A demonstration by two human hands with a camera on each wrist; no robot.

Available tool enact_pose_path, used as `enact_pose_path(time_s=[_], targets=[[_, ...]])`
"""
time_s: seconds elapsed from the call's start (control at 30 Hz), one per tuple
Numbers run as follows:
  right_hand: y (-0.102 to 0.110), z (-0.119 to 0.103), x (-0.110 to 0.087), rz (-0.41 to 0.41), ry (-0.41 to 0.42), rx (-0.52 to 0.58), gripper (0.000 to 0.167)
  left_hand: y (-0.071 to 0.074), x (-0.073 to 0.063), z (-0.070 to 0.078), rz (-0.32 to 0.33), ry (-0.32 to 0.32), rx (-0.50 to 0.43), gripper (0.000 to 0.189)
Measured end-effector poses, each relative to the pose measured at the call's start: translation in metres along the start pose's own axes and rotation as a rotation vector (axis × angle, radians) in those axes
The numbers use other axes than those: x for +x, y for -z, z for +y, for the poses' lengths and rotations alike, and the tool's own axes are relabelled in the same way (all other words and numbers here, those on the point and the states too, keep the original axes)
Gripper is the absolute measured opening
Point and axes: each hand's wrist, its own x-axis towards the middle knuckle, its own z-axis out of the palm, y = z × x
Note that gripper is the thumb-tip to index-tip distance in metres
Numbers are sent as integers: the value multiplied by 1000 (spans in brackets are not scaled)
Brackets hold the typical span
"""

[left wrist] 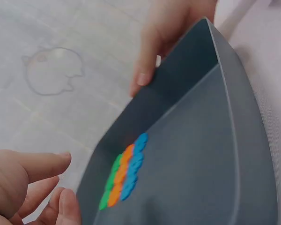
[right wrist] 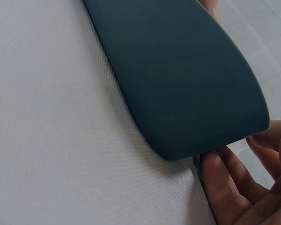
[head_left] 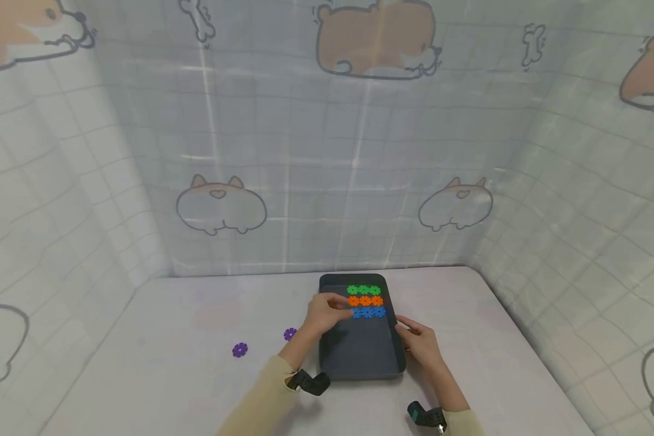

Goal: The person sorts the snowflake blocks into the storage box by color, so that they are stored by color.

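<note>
A dark grey rectangular tray (head_left: pixel 361 351) lies on the table. Toward its far end, flower-shaped plastic discs form three rows: green discs (head_left: pixel 364 290) farthest, then orange discs (head_left: pixel 365 301), then blue discs (head_left: pixel 367 312). Over the tray's left side, my left hand (head_left: pixel 323 312) has its fingertips by the left ends of the orange and blue rows. In the left wrist view its thumb and fingers stand apart, with nothing seen between them. Against the outside of the tray's right wall rest the fingers of my right hand (head_left: pixel 422 346); they touch the tray without gripping the rim.
Two purple flower-shaped discs lie on the table left of the tray: one purple disc (head_left: pixel 240 350) farther out, another purple disc (head_left: pixel 290 334) close to the left forearm. A pale cloth (head_left: pixel 169 351) covers the table. Curtains with a dog print (head_left: pixel 327 151) enclose the back and sides.
</note>
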Motion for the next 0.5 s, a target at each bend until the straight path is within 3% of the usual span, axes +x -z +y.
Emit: enact_pose_path(time_s=[0.2,0.5], targets=[[3,0,0,-2,1,3,41,36,-16,-3,34,-43,97,29],[2,1,0,-8,-1,18,41,112,-36,-46,125,-84,247,26]])
